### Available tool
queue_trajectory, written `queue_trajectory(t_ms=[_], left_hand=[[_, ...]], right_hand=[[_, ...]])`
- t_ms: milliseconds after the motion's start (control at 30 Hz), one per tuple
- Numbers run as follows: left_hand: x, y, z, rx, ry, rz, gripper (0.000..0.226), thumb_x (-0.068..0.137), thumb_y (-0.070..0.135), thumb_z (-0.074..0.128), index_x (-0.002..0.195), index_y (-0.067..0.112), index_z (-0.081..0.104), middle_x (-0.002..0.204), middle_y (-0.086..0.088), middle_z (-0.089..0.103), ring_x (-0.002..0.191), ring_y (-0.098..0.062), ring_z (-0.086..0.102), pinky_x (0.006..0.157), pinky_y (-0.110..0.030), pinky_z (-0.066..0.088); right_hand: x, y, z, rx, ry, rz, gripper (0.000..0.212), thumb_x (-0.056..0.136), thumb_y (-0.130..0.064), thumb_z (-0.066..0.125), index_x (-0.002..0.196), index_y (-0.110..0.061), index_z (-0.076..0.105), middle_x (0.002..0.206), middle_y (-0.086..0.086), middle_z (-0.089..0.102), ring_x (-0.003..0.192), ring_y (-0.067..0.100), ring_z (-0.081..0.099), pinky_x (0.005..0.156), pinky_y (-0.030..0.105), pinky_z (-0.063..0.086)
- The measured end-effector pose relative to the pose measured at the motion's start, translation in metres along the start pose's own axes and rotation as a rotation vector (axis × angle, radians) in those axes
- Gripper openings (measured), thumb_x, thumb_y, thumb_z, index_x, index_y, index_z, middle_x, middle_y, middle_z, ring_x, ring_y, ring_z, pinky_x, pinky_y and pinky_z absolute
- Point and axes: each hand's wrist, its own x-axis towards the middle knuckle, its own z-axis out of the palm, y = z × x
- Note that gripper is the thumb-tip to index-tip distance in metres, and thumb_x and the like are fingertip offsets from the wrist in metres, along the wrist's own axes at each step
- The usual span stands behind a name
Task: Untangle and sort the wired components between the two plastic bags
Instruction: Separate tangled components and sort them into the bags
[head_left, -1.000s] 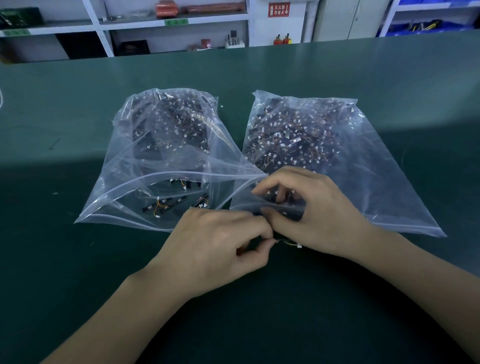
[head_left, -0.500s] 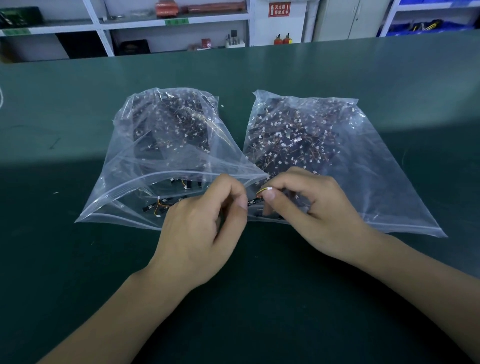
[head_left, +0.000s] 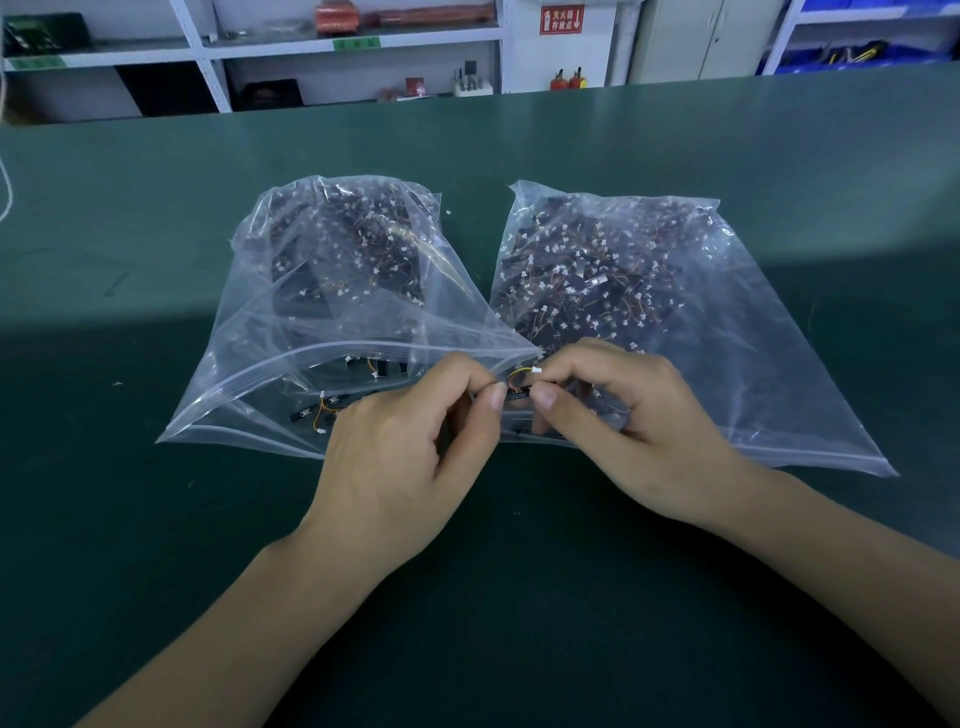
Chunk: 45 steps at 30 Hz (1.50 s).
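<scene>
Worktop (head_left: 156, 519) green, carrying two clear bags: left bag (head_left: 291, 374) and right bag (head_left: 727, 364) flank the grip. Left hand (head_left: 405, 457) and right hand (head_left: 623, 426) together pinch one wired component (head_left: 519, 387) between the bag mouths.

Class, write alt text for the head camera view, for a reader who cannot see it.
Two bare hands, left hand and right hand, pinch one small wired component between them, just above a green table. Behind them lie two clear plastic bags of such components, the left bag and the right bag.
</scene>
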Motion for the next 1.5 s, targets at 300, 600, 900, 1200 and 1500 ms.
queue_trajectory(t_ms=[300,600,900,1200,1500], left_hand=[[0.000,0.000,0.000,0.009,-0.013,0.009,0.021,0.104,0.036,0.053,0.090,0.023,0.063,0.059,0.011,0.045,0.052,-0.016,0.046,0.048,-0.031,0.039],[0.000,-0.002,-0.001,0.005,-0.012,0.027,0.022,0.104,0.036,0.054,0.088,0.023,0.063,0.059,0.013,0.042,0.052,-0.013,0.044,0.050,-0.027,0.036],[0.001,-0.003,-0.001,0.053,0.022,0.025,0.020,0.104,0.036,0.057,0.089,0.025,0.064,0.062,0.016,0.046,0.055,-0.015,0.048,0.050,-0.034,0.042],[0.006,-0.011,-0.005,-0.030,0.107,0.097,0.011,0.100,0.016,0.068,0.089,0.018,0.071,0.085,0.014,0.059,0.065,-0.016,0.055,0.059,-0.032,0.044],[0.006,-0.007,0.001,0.161,0.017,0.160,0.011,0.096,0.025,0.074,0.086,0.022,0.074,0.084,0.015,0.054,0.067,0.001,0.041,0.051,-0.030,0.044]], right_hand=[[0.000,0.004,0.001,-0.029,0.009,-0.019,0.014,0.102,-0.014,0.065,0.093,-0.011,0.075,0.083,-0.006,0.070,0.083,0.017,0.064,0.077,0.024,0.048],[0.000,0.004,0.001,-0.063,0.014,-0.051,0.013,0.102,-0.013,0.065,0.093,-0.012,0.075,0.085,-0.015,0.068,0.085,0.012,0.064,0.079,0.017,0.045],[0.001,0.000,-0.003,-0.140,-0.002,-0.084,0.010,0.097,-0.022,0.070,0.102,-0.013,0.072,0.090,-0.012,0.066,0.086,0.012,0.062,0.080,0.022,0.047],[0.004,0.007,-0.008,-0.343,-0.008,-0.071,0.042,0.080,0.002,0.074,0.118,-0.016,0.068,0.096,-0.007,0.063,0.085,0.018,0.063,0.079,0.042,0.055],[0.002,0.008,-0.006,-0.280,0.056,-0.098,0.034,0.085,0.008,0.073,0.113,-0.012,0.071,0.097,-0.005,0.066,0.081,0.021,0.065,0.072,0.041,0.056]])
